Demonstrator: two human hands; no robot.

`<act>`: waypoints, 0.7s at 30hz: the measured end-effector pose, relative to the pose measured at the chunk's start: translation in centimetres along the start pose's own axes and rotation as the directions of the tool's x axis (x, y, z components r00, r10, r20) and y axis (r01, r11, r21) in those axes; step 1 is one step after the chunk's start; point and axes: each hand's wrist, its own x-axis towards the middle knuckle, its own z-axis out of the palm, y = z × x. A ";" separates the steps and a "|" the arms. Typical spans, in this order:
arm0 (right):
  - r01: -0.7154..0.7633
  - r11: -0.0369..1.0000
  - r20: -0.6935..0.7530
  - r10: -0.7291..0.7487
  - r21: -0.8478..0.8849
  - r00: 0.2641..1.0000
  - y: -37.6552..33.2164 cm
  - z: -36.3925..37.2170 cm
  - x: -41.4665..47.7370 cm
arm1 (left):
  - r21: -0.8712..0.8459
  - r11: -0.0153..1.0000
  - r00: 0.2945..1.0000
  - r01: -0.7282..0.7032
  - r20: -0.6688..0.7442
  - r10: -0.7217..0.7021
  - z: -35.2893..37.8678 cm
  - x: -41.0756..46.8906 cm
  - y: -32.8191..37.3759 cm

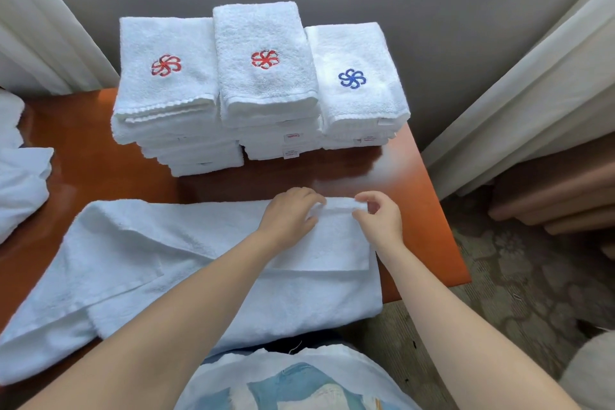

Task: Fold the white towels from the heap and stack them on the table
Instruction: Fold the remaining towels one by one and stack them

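Note:
A white towel (pixel 173 260) lies spread across the near part of the orange-brown table (pixel 83 156), folded lengthwise, its left end rumpled. My left hand (pixel 289 216) and my right hand (pixel 379 216) both pinch the hem at the towel's far right corner. Behind them stand three stacks of folded white towels: the left stack (pixel 166 90) and the middle stack (pixel 266 76) carry a red flower emblem on top, the right stack (pixel 357 83) a blue one.
More unfolded white cloth (pixel 23 183) lies at the table's left edge. White curtains (pixel 519 103) hang at both sides, a grey wall behind. The table's right edge drops to a patterned carpet (pixel 519 276), with a brown piece of furniture (pixel 559 190) beyond.

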 end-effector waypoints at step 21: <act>0.013 0.975 -0.155 0.022 0.222 0.988 -3.5 -0.9 5.6 | -0.123 0.960 0.965 0.250 -0.053 -0.258 -1.9 5.9 -0.5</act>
